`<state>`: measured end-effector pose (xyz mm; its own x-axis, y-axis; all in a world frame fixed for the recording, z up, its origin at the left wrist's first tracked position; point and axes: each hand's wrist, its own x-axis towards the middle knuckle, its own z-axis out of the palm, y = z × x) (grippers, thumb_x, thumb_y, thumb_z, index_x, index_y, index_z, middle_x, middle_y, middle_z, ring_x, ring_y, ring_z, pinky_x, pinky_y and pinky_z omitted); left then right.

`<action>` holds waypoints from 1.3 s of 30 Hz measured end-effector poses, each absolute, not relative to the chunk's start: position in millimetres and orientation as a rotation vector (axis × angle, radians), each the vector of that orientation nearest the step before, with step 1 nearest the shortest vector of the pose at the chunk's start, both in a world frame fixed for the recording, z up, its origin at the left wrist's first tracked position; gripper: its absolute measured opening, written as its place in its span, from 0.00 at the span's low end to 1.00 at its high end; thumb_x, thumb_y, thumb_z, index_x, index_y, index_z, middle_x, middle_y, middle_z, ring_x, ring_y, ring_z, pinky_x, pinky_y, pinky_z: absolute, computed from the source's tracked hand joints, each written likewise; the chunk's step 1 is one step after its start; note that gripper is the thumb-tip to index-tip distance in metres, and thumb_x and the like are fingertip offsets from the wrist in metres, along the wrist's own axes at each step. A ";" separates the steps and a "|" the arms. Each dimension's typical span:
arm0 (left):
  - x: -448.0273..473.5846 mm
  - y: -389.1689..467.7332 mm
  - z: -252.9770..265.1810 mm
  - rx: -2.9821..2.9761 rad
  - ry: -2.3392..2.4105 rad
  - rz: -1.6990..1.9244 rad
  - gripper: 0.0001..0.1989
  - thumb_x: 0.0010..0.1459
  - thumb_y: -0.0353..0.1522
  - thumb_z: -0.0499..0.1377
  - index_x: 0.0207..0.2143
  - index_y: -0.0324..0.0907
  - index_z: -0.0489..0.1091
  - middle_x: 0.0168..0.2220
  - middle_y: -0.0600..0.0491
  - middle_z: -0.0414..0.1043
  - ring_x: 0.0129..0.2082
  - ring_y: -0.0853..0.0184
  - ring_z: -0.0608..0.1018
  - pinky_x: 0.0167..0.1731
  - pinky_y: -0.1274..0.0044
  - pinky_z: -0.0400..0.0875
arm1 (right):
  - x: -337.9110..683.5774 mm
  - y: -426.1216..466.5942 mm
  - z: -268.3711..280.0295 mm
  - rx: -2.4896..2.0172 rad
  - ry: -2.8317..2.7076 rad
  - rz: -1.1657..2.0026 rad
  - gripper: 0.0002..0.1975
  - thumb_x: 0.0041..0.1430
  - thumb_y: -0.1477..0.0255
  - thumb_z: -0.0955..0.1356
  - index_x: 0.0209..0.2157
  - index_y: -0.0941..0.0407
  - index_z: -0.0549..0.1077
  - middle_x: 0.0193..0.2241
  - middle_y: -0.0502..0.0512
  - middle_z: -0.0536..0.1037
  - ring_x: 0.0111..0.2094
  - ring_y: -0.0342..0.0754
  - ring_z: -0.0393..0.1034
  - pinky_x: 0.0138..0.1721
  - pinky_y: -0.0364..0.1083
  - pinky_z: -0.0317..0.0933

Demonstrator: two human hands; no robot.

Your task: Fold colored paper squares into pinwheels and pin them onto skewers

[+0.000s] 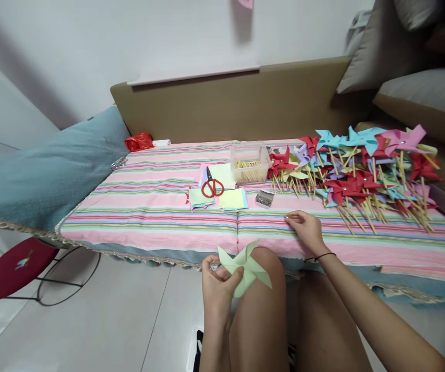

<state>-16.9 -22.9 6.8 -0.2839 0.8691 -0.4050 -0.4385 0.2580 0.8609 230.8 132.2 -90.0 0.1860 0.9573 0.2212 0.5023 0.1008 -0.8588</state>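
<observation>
Pinching a pale green paper pinwheel (pixel 247 267) at its middle, the left hand (pixel 220 279) has its thumb pressed on the front of the paper and its fingers curled behind. The pinwheel is just off the front edge of the sofa (pixel 160 231), in front of the person's knee (pixel 268 263); whether it touches the knee I cannot tell. The right hand (pixel 305 227), with a dark band (pixel 319 257) at the wrist, is over the striped cloth near the front edge, thumb and forefinger drawn together on a tiny shiny piece (pixel 286 217), too small to make out.

Just beyond that hand, toward the back edge, is a small open box (pixel 264 199) of little metal bits. Behind it a clear plastic container (pixel 233 172) holds short wooden sticks (pixel 248 170). To the left of these, around the middle of the sofa, are a stack of yellow paper squares (pixel 231 199), a pale green stack (pixel 202 197) and larger sheets (pixel 225 175) farther back, with red-handled scissors (pixel 219 187) lying across the paper, blades toward the back edge.

A heap of finished pinwheels (pixel 362 181) on sticks, in red, blue, pink, purple and green, spreads toward the right end. Near the back left corner lie a red plastic bag (pixel 139 141) and, beside it, a white roll (pixel 161 142).
</observation>
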 end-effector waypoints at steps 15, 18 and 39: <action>-4.4 -27.4 15.4 0.519 1.440 1.453 0.31 0.39 0.32 0.69 0.39 0.46 0.50 0.19 0.61 0.72 0.15 0.74 0.69 0.19 0.82 0.64 | 165.9 12.7 11.7 -1.120 -1.348 1.035 0.03 0.53 0.69 0.71 0.30 0.51 0.78 0.30 0.52 0.81 0.33 0.48 0.75 0.37 0.47 0.70; -1.7 -31.1 18.6 0.539 1.424 1.456 0.32 0.39 0.32 0.69 0.38 0.46 0.49 0.19 0.60 0.72 0.17 0.73 0.70 0.20 0.82 0.65 | 140.9 -17.6 23.7 -1.052 -1.532 0.960 0.03 0.55 0.71 0.70 0.30 0.51 0.78 0.29 0.50 0.80 0.34 0.47 0.74 0.36 0.46 0.67; 5.9 -48.7 47.8 0.695 1.241 1.477 0.27 0.41 0.25 0.67 0.35 0.46 0.51 0.20 0.63 0.72 0.21 0.73 0.77 0.22 0.85 0.66 | 133.1 -35.4 22.8 -0.985 -1.445 0.839 0.06 0.53 0.76 0.72 0.28 0.49 0.78 0.30 0.49 0.75 0.37 0.47 0.68 0.41 0.47 0.62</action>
<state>5.9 -48.7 47.8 -0.2933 0.9388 -0.1804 -0.3397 0.0741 0.9376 133.1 -35.4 22.8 -0.0097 0.9183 0.3958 0.1115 0.3943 -0.9122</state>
